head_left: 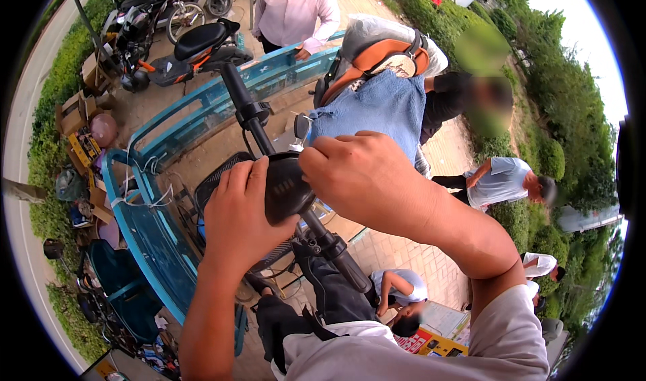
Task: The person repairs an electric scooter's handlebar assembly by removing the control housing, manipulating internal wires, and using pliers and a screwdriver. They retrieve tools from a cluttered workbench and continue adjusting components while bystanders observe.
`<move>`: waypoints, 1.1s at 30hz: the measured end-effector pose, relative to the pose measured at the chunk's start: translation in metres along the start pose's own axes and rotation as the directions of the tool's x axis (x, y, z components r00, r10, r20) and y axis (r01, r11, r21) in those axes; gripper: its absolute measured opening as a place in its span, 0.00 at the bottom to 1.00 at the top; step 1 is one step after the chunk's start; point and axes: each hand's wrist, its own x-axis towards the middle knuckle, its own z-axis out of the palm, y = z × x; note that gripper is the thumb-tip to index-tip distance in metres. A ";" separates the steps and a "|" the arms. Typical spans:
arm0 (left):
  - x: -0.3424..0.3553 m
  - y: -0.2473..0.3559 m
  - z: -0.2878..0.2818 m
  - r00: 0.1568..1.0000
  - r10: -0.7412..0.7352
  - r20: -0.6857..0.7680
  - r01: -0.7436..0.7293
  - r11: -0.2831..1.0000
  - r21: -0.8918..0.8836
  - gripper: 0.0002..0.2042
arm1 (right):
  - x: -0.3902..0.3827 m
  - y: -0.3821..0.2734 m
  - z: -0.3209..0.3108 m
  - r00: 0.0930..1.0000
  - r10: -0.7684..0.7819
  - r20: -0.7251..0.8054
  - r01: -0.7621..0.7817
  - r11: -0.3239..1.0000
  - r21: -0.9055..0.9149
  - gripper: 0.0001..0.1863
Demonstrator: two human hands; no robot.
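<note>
A black rounded housing [286, 187], like a display or lamp unit, sits at the middle of a handlebar [264, 135]. My left hand [235, 213] is wrapped round the housing's left side, thumb along its lower edge. Over its upper right side is my right hand [360, 176], closed in a fist with the knuckles up. Whatever that fist holds, if anything, is hidden. One black grip [232, 85] points to the upper left, the other [353, 273] to the lower right near my legs. A black mesh basket [219, 176] shows behind the housing.
A blue metal cart frame [145, 236] curves round the left. Blue cloth [377, 112] lies by an orange-and-black seat [390, 54] beyond my right hand. Several people are nearby, one in a pink shirt [296, 7]. A scooter [202, 48] and cardboard boxes [74, 112] stand farther off.
</note>
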 end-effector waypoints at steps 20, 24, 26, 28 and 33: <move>-0.003 0.003 0.005 0.992 -0.065 0.110 0.066 0.998 -0.005 0.40 | 0.022 0.005 -0.014 0.964 -0.093 0.249 0.095 0.995 0.004 0.12; -0.001 0.005 0.002 0.987 -0.059 0.149 0.062 0.998 -0.017 0.41 | 0.025 0.010 -0.006 0.978 -0.152 0.143 0.162 0.984 -0.067 0.13; -0.003 0.003 0.000 0.988 -0.057 0.142 0.062 0.998 -0.027 0.40 | 0.026 0.008 -0.005 0.981 -0.175 0.086 0.176 0.984 -0.009 0.12; -0.004 0.004 0.002 0.991 -0.058 0.120 0.066 0.996 -0.060 0.40 | 0.029 0.007 -0.010 0.974 -0.117 0.194 0.137 0.986 -0.092 0.12; -0.002 0.008 0.005 0.999 0.037 -0.022 -0.040 0.985 -0.165 0.30 | 0.031 0.013 -0.005 0.976 -0.127 0.179 0.133 0.991 -0.021 0.10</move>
